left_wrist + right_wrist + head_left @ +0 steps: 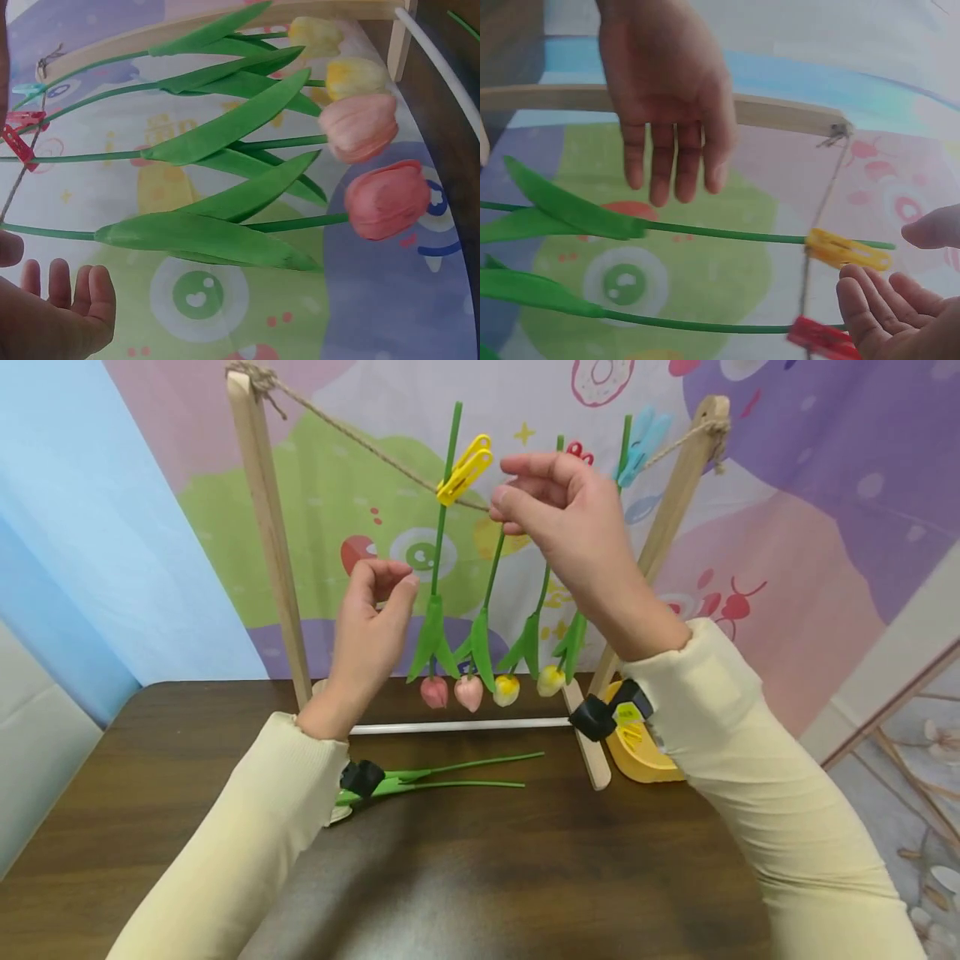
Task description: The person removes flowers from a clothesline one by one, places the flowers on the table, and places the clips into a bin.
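Several artificial tulips hang upside down from a twine line [352,439]. A yellow clothespin [463,470] clips the stem of the dark pink tulip [433,692] to the twine. My right hand [573,522] is just right of this clothespin, thumb and fingers apart and holding nothing. My left hand [371,627], also holding nothing, is left of the dark pink tulip's stem with fingers relaxed. A red clothespin [825,337] grips the light pink tulip's stem; my right hand partly hides it in the head view. A light blue clothespin [643,447] holds the rightmost stem.
Wooden posts [270,527] carry the twine, with a white rod [465,725] low between them. More green stems [465,784] lie on the brown table [480,877], partly behind my left wrist. A yellow container [645,768] with clothespins stands by the right post.
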`<act>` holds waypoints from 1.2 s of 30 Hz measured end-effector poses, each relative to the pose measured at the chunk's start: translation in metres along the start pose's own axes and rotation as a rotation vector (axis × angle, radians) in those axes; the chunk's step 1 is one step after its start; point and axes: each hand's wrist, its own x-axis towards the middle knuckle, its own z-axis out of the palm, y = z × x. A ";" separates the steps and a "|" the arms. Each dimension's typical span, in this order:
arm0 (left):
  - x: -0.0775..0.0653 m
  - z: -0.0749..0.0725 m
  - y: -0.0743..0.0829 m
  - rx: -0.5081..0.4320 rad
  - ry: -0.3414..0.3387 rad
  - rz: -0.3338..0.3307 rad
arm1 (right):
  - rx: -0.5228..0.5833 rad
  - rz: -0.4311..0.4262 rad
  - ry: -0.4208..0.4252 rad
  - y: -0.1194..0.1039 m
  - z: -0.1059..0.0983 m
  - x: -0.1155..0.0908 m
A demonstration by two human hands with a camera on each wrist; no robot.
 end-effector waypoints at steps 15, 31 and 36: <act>0.026 0.019 0.009 -0.046 -0.027 -0.029 | -0.272 0.038 -0.036 -0.017 0.003 0.019; 0.035 0.029 0.021 -0.108 -0.098 -0.040 | -0.391 0.165 -0.124 -0.025 0.012 0.035; 0.036 0.031 0.023 -0.134 -0.093 -0.034 | -0.386 0.172 -0.130 -0.025 0.013 0.037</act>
